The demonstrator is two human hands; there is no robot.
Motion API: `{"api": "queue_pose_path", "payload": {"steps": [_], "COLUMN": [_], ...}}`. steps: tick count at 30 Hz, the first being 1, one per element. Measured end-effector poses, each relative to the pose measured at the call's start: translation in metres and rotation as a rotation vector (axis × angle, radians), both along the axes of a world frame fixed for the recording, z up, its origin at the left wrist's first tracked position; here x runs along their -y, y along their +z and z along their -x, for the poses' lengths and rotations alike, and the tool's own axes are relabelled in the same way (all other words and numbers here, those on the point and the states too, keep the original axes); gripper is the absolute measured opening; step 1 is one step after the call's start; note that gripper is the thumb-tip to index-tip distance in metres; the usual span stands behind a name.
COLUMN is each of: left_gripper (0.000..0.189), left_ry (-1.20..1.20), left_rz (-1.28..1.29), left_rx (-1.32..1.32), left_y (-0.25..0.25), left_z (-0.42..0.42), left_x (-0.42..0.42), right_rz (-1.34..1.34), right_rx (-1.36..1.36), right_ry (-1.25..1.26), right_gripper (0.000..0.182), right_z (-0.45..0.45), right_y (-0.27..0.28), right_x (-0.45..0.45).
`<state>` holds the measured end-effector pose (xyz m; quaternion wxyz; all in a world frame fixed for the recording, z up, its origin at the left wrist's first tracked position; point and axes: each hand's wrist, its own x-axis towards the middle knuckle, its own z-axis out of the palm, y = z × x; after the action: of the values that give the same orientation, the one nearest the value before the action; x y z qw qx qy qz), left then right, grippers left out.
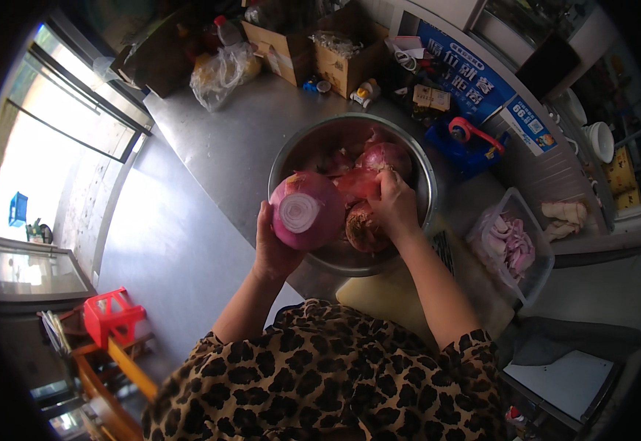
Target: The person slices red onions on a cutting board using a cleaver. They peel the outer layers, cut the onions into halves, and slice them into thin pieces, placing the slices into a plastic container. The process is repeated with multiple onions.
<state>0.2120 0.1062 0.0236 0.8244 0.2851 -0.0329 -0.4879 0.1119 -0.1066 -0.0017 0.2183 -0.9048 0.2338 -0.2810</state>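
My left hand (277,254) grips a large red onion (323,220) over the near left side of a metal bowl (429,165). The onion's cut end, with pale rings, faces up toward me. A loose piece of red onion skin (356,184) is pinched in my right hand (399,206), beside that onion. Whether the skin is still attached to the onion, I cannot tell. In the bowl lie another red onion (389,156), a brownish onion (365,227) under my right hand and scraps of skin.
Right of the bowl, a clear plastic container (543,264) holds sliced onion (510,242). A cutting board (372,297) lies under my right arm. A blue tape dispenser (463,149), cardboard boxes (334,71) and a plastic bag (215,77) stand farther back on the metal counter (215,149).
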Motion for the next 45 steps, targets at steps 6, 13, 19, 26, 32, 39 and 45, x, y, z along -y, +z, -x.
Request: {"api": "queue_pose_path", "payload": {"steps": [6, 13, 19, 26, 32, 39, 45], "left_gripper": [0.093, 0.097, 0.085, 0.09, 0.089, 0.094, 0.085], "left_ry": [-0.089, -0.029, -0.001, 0.073, 0.122, 0.112, 0.107], "left_rz": [-0.004, -0.103, -0.239, -0.386, -0.385, -0.171, -0.359], "left_rx": [0.036, 0.464, 0.561, 0.745, 0.898, 0.677, 0.723], "left_y": [-0.007, 0.013, 0.017, 0.025, 0.023, 0.02, 0.018], "left_z": [-0.005, -0.003, -0.001, 0.001, -0.004, -0.019, -0.016], "left_x": [-0.004, 0.01, 0.011, 0.011, 0.007, 0.001, 0.005], "right_rz": [0.111, -0.057, 0.16, 0.231, 0.012, 0.047, -0.06], "right_rx": [-0.24, 0.197, 0.181, 0.056, 0.123, -0.078, 0.163], "right_ry": [-0.062, 0.351, 0.315, 0.305, 0.218, 0.06, 0.332], "right_gripper": [0.02, 0.018, 0.012, 0.015, 0.014, 0.006, 0.013], "right_z": [0.016, 0.019, 0.012, 0.01, -0.003, -0.01, -0.003], "right_y": [0.006, 0.096, 0.103, 0.1, 0.088, 0.029, 0.088], "right_x": [0.01, -0.042, -0.054, -0.062, -0.05, -0.004, -0.04]}}
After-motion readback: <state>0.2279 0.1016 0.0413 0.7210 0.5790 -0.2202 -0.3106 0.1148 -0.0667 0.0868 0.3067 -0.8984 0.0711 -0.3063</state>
